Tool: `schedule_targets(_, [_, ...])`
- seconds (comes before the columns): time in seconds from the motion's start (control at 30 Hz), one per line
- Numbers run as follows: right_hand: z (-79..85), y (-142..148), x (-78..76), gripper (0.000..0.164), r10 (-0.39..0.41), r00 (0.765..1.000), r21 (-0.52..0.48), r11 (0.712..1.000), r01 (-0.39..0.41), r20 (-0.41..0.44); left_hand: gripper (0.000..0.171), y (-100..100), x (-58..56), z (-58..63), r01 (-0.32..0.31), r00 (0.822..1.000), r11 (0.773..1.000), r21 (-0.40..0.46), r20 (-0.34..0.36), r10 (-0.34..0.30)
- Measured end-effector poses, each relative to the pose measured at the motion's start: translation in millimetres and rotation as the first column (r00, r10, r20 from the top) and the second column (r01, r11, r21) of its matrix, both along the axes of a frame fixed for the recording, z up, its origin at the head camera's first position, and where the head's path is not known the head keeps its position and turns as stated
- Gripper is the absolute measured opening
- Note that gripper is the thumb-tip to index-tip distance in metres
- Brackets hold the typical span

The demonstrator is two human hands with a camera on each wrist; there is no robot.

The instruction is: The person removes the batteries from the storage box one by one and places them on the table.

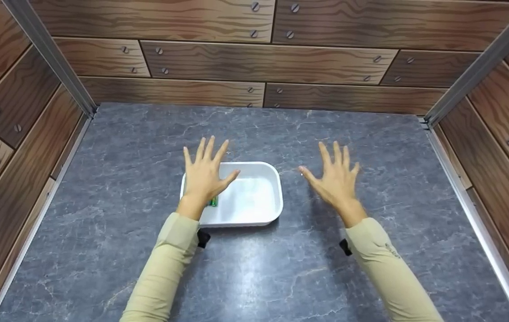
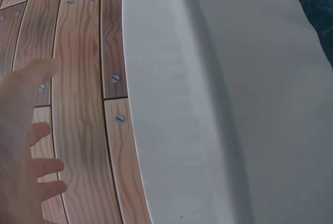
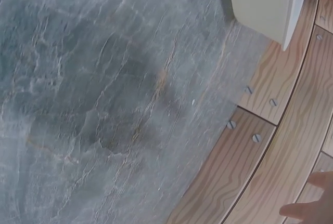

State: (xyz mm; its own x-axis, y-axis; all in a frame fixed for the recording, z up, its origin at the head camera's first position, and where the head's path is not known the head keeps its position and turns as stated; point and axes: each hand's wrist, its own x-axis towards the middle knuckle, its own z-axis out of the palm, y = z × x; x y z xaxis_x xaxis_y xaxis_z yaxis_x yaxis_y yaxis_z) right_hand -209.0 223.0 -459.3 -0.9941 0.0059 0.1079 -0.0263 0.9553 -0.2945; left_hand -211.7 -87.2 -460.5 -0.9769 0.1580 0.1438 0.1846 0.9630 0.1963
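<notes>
A white rectangular tray [image 1: 250, 199] with rounded corners lies on the dark grey table. Above its left part my left hand [image 1: 204, 176] is spread, fingers straight and holding nothing. Close by that wrist, small green objects [image 1: 213, 201] show inside the tray, partly hidden by the hand. To the right of the tray my right hand [image 1: 337, 181] hovers over bare tabletop, its fingers also spread with nothing in them. The left wrist view is largely filled by the tray's wall [image 2: 156, 104], and the right wrist view catches a tray corner [image 3: 263, 5] at the top.
Wood-patterned panels [image 1: 268, 62] close off the back and both sides of the grey marbled tabletop [image 1: 254, 129]. Metal posts [image 1: 53, 53] stand at the back corners, and a metal strip [image 1: 478, 219] runs along the right edge.
</notes>
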Motion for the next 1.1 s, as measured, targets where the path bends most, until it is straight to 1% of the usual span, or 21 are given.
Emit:
schedule_targets(0.17, [-3.6,-7.4,7.9,0.078,0.027,0.999,-0.036,0.999,-0.029,-0.045,0.065,-8.8,7.8,-2.5,0.006,0.999,0.999,0.042,-0.032,-0.005])
schedule_targets(0.3, [-7.7,-13.8,16.1,0.068,0.057,0.993,-0.065,0.996,-0.065,-0.107,0.056,-16.0,14.2,-6.1,-0.001,0.998,0.996,0.088,-0.066,0.007])
schedule_targets(0.4, [-9.9,-18.1,22.0,0.061,0.077,0.985,-0.087,0.992,-0.091,-0.152,0.051,-22.2,19.0,-9.7,0.009,0.993,0.992,0.129,-0.117,0.007])
schedule_targets(0.5, [-11.0,-22.4,26.9,0.056,0.098,0.977,-0.103,0.988,-0.118,-0.188,0.048,-28.0,23.0,-13.9,0.027,0.984,0.986,0.164,-0.177,0.003])
schedule_targets(0.6, [-12.1,-27.4,30.8,0.051,0.121,0.968,-0.125,0.981,-0.151,-0.220,0.046,-33.9,26.8,-18.6,0.035,0.977,0.979,0.199,-0.214,0.008])
schedule_targets(0.8, [-16.0,-40.2,37.6,0.045,0.171,0.949,-0.153,0.964,-0.216,-0.263,0.043,-47.7,35.4,-27.5,0.023,0.977,0.960,0.279,-0.211,0.038])
schedule_targets(0.97, [-16.8,-51.7,43.1,0.043,0.208,0.948,-0.192,0.947,-0.257,-0.243,0.043,-59.4,39.5,-34.2,0.008,0.976,0.941,0.339,-0.207,0.066])
schedule_targets(1.03, [-17.5,-56.6,45.0,0.041,0.225,0.947,-0.211,0.938,-0.274,-0.230,0.043,-64.1,41.0,-36.7,0.003,0.979,0.932,0.362,-0.193,0.072])
schedule_targets(1.1, [-18.9,-61.5,46.6,0.039,0.249,0.941,-0.218,0.929,-0.299,-0.231,0.043,-68.9,42.7,-38.9,-0.001,0.983,0.920,0.392,-0.167,0.072])
